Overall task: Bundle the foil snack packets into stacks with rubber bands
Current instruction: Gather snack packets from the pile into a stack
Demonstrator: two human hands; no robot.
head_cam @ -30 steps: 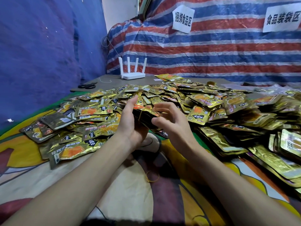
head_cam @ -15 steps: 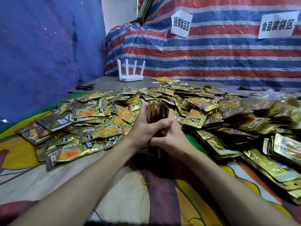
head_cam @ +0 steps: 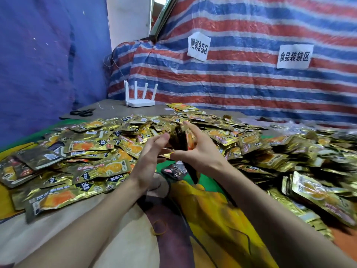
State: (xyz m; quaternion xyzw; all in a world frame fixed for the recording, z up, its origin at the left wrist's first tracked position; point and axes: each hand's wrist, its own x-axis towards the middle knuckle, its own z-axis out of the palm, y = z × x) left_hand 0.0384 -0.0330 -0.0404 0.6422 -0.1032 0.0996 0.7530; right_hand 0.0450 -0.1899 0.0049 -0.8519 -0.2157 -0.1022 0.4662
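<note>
The right hand (head_cam: 201, 151) grips a thick stack of foil packets (head_cam: 178, 137), held on edge above the heap, with the thumb under its lower end and the fingers curled over the far face. Motion blur hides whether a band is around it. The left hand (head_cam: 152, 151) is open, its fingers straight and close together, the tips at the stack's left side; I cannot tell whether they touch it. Below and around both hands spreads a wide heap of loose packets (head_cam: 92, 146), flat rectangular pouches of crinkled, shiny gold foil with orange pictures and black labels, overlapping at every angle. 1 darker packet (head_cam: 174, 171) lies just under the right wrist. A thin yellowish rubber band (head_cam: 158, 227), a limp oval loop, lies between the forearms on a soft printed cloth (head_cam: 208, 225) of yellow, maroon and cream patches. Beyond the heap a flat brown board (head_cam: 116, 111) carries a white plastic router (head_cam: 140, 102) with 4 upright antennas and black-handled scissors (head_cam: 82, 112) near its left end. Behind hangs a woven plastic tarp (head_cam: 251, 88) in red, blue and white stripes, creased and glossy, with 2 white paper signs (head_cam: 199, 46) stuck on it; blue fabric (head_cam: 48, 55) covers the left wall.
</note>
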